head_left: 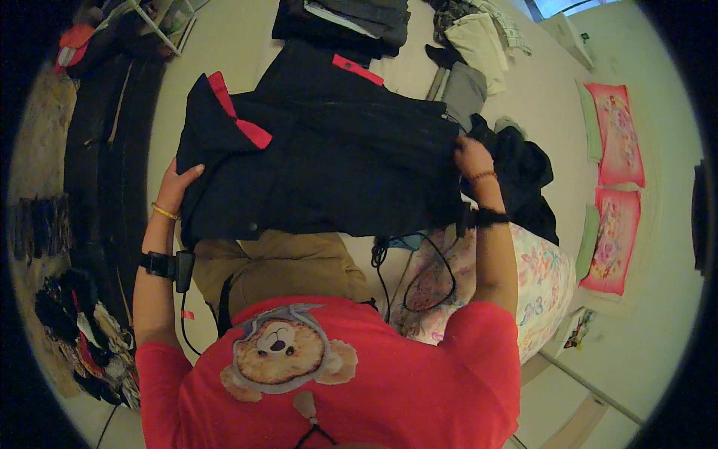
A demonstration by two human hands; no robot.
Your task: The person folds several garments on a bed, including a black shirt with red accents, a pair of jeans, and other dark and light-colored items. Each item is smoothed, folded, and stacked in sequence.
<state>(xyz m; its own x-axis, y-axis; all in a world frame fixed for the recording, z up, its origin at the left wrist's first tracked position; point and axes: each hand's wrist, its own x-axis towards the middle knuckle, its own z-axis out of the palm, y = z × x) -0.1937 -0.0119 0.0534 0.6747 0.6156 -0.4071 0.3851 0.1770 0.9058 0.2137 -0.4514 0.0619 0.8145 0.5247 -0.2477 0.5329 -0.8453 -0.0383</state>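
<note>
- While the cream bed spreads across the middle and top of the frame, the black garment lies over its near part, just above the centre of the frame; its long axis runs nearly level from left to right, and its left end rises to a corner pointing to the upper left.
- Black nearly all over, the garment looks matte and lightly creased, its lower edge roughly straight; dark cloth reaches up behind it toward a folded dark pile at the top centre.
- A floral bundle sits at the lower right of centre; crumpled black clothes lie just beyond the garment's right end.
- At that right end, the right hand has its fingers curled closed on the edge of the cloth.
- At the left edge, the left hand lays its thumb out over the cloth; the other fingers are mostly hidden, so I cannot tell how far they are closed.
- Smallest are two pinkish-red strips; one slants down the upper left corner, narrowed midway; the other lies along the top, with a dark round spot.
</note>
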